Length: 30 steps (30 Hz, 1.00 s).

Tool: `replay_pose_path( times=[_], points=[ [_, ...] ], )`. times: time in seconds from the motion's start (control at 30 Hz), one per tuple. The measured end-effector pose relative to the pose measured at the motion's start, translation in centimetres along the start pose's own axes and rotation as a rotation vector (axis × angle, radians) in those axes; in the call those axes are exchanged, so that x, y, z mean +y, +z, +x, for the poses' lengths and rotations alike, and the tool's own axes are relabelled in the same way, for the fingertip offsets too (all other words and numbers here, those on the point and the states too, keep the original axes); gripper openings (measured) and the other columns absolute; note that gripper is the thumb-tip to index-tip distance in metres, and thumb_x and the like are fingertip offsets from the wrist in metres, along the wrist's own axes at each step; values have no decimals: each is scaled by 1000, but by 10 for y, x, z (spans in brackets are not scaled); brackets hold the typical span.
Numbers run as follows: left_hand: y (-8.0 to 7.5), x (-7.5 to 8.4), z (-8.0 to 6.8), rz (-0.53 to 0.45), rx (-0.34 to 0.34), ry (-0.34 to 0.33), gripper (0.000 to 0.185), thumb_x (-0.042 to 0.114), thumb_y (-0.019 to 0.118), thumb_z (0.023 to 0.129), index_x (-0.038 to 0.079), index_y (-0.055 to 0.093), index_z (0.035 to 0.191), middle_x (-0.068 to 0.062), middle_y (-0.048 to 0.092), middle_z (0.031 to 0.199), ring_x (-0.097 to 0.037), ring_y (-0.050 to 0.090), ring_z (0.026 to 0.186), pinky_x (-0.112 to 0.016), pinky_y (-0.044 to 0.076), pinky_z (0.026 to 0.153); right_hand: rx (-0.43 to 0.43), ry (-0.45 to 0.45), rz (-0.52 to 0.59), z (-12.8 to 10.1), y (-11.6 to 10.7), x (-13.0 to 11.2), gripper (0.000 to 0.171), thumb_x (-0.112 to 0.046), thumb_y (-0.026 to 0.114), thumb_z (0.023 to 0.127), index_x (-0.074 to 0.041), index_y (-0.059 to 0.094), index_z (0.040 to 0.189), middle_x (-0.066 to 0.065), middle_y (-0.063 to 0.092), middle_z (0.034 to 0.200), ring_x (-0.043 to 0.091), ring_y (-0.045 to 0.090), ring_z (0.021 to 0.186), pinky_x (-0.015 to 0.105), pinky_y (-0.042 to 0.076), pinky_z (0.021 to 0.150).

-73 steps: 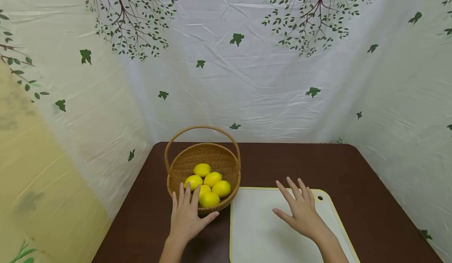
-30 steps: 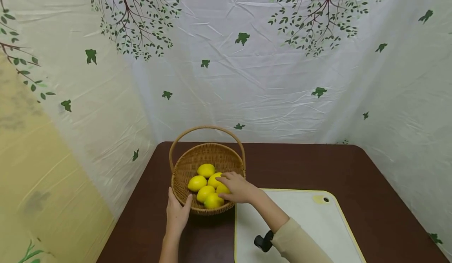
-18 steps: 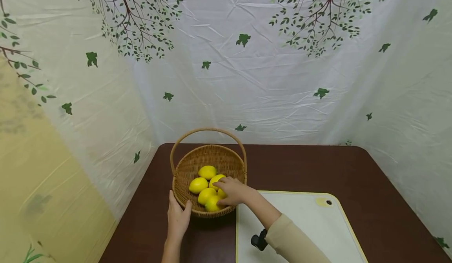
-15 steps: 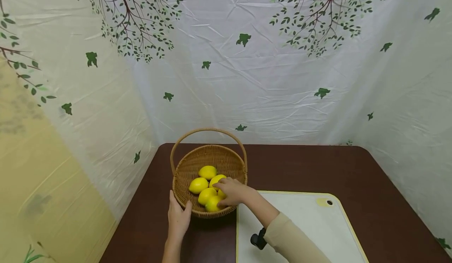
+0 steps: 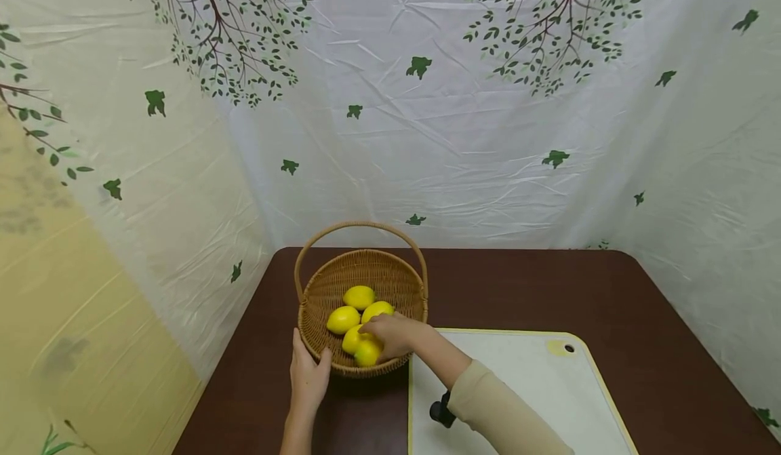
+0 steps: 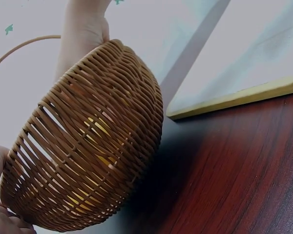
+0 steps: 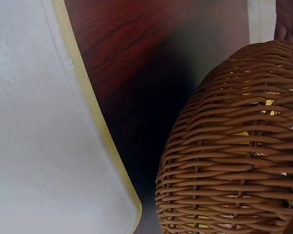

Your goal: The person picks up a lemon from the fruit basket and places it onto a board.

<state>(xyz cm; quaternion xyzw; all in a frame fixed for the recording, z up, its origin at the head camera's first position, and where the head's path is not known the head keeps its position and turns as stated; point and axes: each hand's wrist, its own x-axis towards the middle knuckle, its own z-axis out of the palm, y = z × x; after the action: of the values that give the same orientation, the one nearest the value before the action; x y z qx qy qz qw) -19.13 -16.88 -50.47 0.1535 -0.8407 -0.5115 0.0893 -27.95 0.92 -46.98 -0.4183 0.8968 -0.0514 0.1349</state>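
Observation:
A round wicker basket (image 5: 360, 265) with a tall arched handle stands left of centre in the head view, its mouth facing me, with several yellow lemons (image 5: 343, 320) inside. My left hand (image 5: 308, 379) holds its near-left rim, thumb over the edge and fingers along the outside wall. Inside, at the near right, my right hand (image 5: 395, 336) curls its fingers round a lemon that the hand mostly hides. The front lemon (image 5: 367, 352) lies against its thumb side. Both wrist views show mainly the basket's woven outside (image 6: 88, 146), yellow showing through gaps.
A white cutting board (image 5: 525, 380) with a yellow edge lies right of the basket, partly under the right forearm. A black wrist-worn device (image 5: 441, 411) hangs by the sleeve. The dark brown table (image 5: 641, 346) meets a leaf-printed curtain (image 5: 464, 170) behind.
Both hands have come to the basket from in front of it: the left to its rim, the right inside. Lately the right hand has shifted left, with its fingers closing among the lemons.

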Motion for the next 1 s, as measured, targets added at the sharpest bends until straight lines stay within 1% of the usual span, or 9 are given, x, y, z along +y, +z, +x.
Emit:
replay_pose_path(
  times=[0.2,0.3,0.4,0.5,0.7,0.83,1.0],
  points=[
    [-1,0,-1,17,-1,-6,80,17,50,85,4,-3,143,-26,11,144,-43,19,128,-58,25,96,-1,-32,-24,5,5,-4,57,-34,70,73,-24,51,125,-6,52,120,9,48,111,34,40,92],
    [0,0,-1,14,3,-6,79,17,51,85,5,-3,143,-25,12,144,-42,20,129,-57,26,97,3,-37,-23,7,6,-5,54,-32,71,72,-22,53,122,-4,52,114,8,51,101,27,43,85],
    [0,0,-1,8,8,-6,79,17,51,85,5,-3,143,-25,12,145,-41,19,129,-56,25,97,3,-33,-20,9,6,-6,50,-30,72,71,-20,56,117,-3,51,107,6,52,89,22,44,78],
    [0,0,-2,8,11,-8,79,16,51,85,5,-3,143,-24,12,145,-41,19,129,-56,25,98,-6,-17,-10,10,7,-8,48,-30,73,70,-19,57,114,-3,52,103,5,50,84,21,44,74],
    [2,-3,-3,14,27,3,79,16,52,85,5,-1,143,-24,13,145,-40,20,130,-55,24,99,-30,7,4,12,9,-10,48,-31,74,69,-17,58,112,-3,55,99,5,50,82,20,44,71],
    [2,-3,-3,13,33,6,79,16,52,84,4,0,143,-24,13,145,-40,20,129,-55,24,99,-34,2,-14,13,10,-11,43,-30,74,69,-17,60,108,-5,55,92,4,48,76,19,43,67],
    [2,-3,-3,12,26,1,81,16,53,84,4,-1,143,-24,12,145,-40,19,130,-55,24,99,-31,4,-32,13,10,-12,43,-31,74,69,-17,60,107,-6,56,90,5,48,76,19,42,66]
  ],
)
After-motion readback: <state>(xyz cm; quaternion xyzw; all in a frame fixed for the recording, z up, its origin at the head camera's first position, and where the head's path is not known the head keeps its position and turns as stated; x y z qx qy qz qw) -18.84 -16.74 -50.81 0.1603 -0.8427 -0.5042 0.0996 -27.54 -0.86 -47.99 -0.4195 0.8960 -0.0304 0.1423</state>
